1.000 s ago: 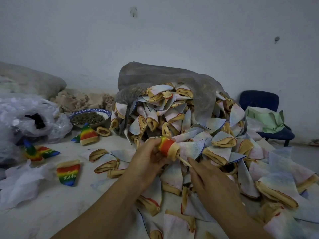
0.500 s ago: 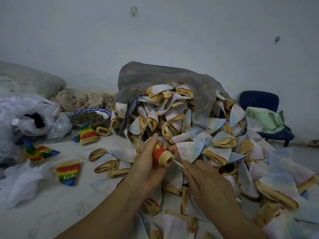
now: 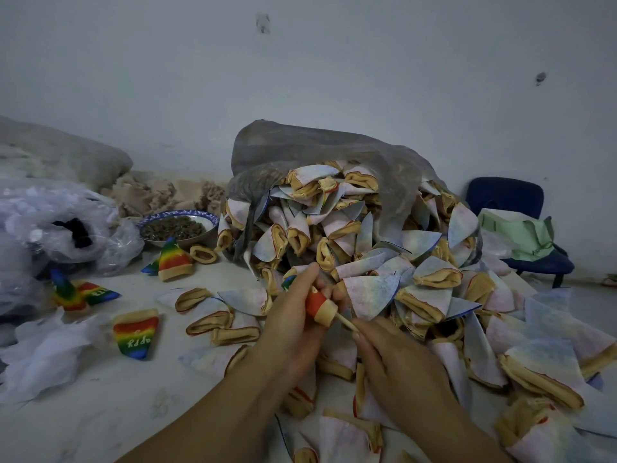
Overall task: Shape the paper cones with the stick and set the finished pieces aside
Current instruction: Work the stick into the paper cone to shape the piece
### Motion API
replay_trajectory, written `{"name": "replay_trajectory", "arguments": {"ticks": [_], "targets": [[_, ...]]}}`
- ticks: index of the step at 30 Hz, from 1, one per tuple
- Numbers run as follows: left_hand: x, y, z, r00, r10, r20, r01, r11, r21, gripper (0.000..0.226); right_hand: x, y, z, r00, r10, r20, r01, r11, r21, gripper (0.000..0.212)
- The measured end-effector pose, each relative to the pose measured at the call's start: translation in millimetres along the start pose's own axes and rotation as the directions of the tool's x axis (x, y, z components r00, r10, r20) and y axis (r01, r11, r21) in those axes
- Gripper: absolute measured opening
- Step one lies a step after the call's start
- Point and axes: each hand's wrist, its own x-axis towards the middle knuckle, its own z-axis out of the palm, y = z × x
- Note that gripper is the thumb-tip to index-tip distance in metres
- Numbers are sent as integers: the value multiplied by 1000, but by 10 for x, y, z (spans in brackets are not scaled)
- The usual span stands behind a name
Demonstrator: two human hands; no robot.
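Note:
My left hand [image 3: 293, 322] grips a rainbow cone [image 3: 319, 304] with a tan rim, its open end pointing down and right. A thin wooden stick [image 3: 345, 321] goes into that opening, and my right hand [image 3: 397, 365] pinches the stick's near end. Behind both hands a big heap of pale, inside-out cones [image 3: 367, 248] spills from a grey plastic bag [image 3: 317, 152]. Finished rainbow cones lie at the left: one [image 3: 135, 334] flat with lettering, one [image 3: 173, 259] upright near the bowl, two more [image 3: 80, 292] further left.
A blue-rimmed bowl [image 3: 177, 227] of dark bits stands at the back left. Crumpled clear plastic bags [image 3: 56, 228] fill the left edge. A blue chair [image 3: 521, 228] with a green bag [image 3: 514, 233] is at the right. More pale cones [image 3: 541, 369] cover the near right.
The cone has turned in my left hand and dropped lower, toward me, so more of it is hidden by my fingers. My right hand followed with the stick.

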Motion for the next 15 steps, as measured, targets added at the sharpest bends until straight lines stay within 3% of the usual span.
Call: {"name": "replay_trajectory", "arguments": {"ticks": [3,10,15], "targets": [[9,84,-44,1000,-27,-14,26,996,-91,23,-4,1,-20,1000,-9,27,10,999,-39,28],[3,-14,-9,999,32,4,-33,999,42,35,-9,-2,23,1000,19,-1,-19,1000,0,23],[-23,-73,38,998,63,29,-63,998,29,43,-13,-2,23,1000,23,7,-23,998,51,30]]}}
